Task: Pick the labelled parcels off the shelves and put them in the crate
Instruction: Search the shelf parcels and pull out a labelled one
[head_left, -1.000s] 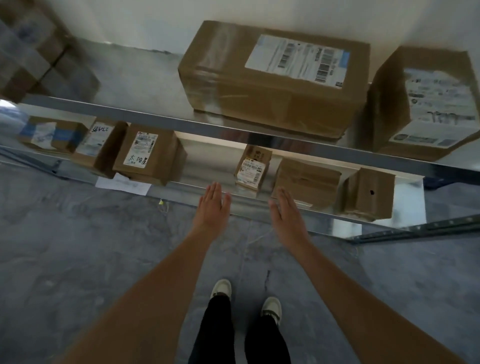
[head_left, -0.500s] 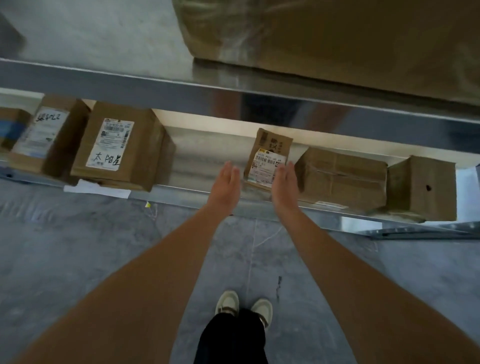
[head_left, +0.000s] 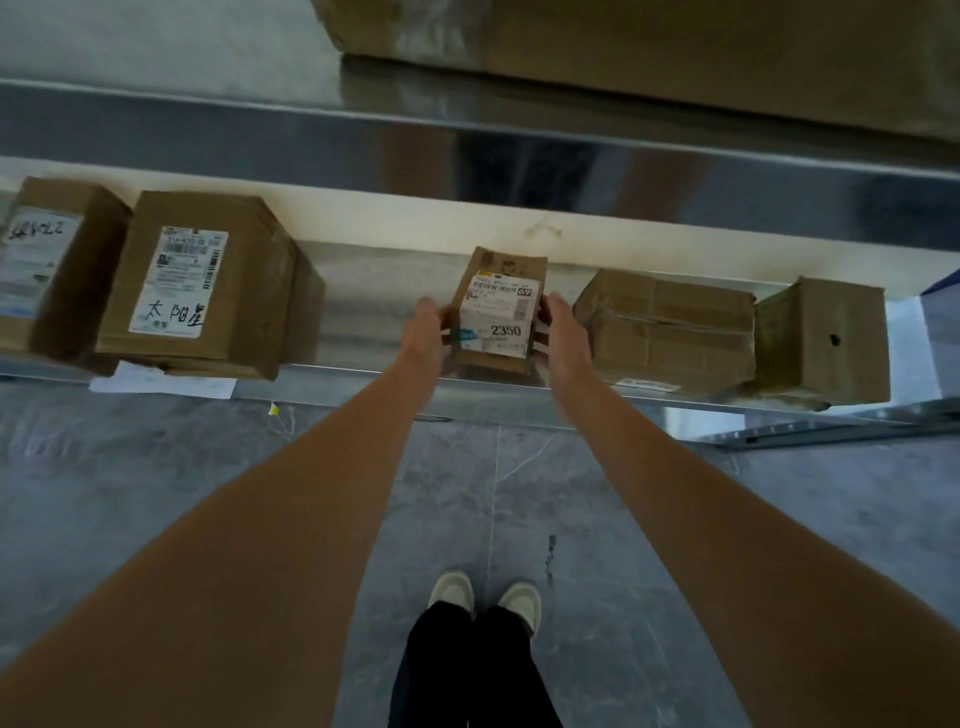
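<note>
You are standing in a parcel storeroom or small warehouse. A bare metal shelf (head_left: 363, 332) holds a row of taped cardboard boxes, several carrying printed shipping labels with barcodes, one labelled box (head_left: 208, 283) also marked by hand. A second steel shelf (head_left: 519, 150) above carries a larger carton (head_left: 675, 47). Under your feet lies a plain grey floor (head_left: 130, 493), and the wall behind the shelves is bare.

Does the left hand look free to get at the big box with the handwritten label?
Probably not yet: the left hand is pressed on the small parcel. The handwritten-label box sits unobstructed at the shelf front.
</note>
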